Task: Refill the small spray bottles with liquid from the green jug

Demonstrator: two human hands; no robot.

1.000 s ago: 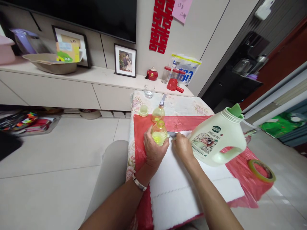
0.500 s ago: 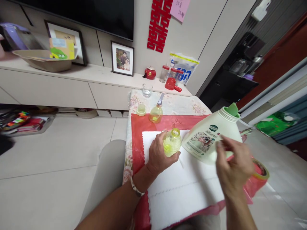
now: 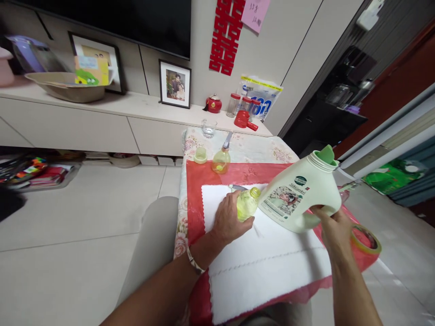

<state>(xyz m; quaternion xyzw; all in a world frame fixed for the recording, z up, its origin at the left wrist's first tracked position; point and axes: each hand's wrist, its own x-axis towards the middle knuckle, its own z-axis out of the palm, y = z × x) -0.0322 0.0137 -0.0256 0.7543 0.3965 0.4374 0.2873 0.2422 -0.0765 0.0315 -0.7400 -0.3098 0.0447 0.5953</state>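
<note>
My left hand (image 3: 228, 218) is wrapped around a small see-through yellow-green bottle (image 3: 247, 206), whose uncapped mouth tilts up and right. My right hand (image 3: 335, 226) has its fingers through the handle of a large pale green detergent jug (image 3: 288, 192). The jug stands on a white cloth (image 3: 265, 271) with its cap off and a green spout showing. Behind my left hand a slim, dark, pointed object (image 3: 239, 187) lies partly hidden. Farther back are a second yellowish bottle (image 3: 220, 163), with a grey strip-like piece at its top, and a pale green cap (image 3: 200, 155).
Red plastic sheeting (image 3: 197, 194) lies under the cloth on a floral tablecloth (image 3: 278, 151). A tape roll (image 3: 366, 239) sits at the right edge. Behind stand a glass cup (image 3: 208, 128), red-lidded jars (image 3: 233, 105) and a red ladle-like cup (image 3: 242, 119) on a cabinet (image 3: 163, 118).
My right hand has moved from in front of the jug to its handle and closed there. In my left hand the small bottle has tipped toward the right.
</note>
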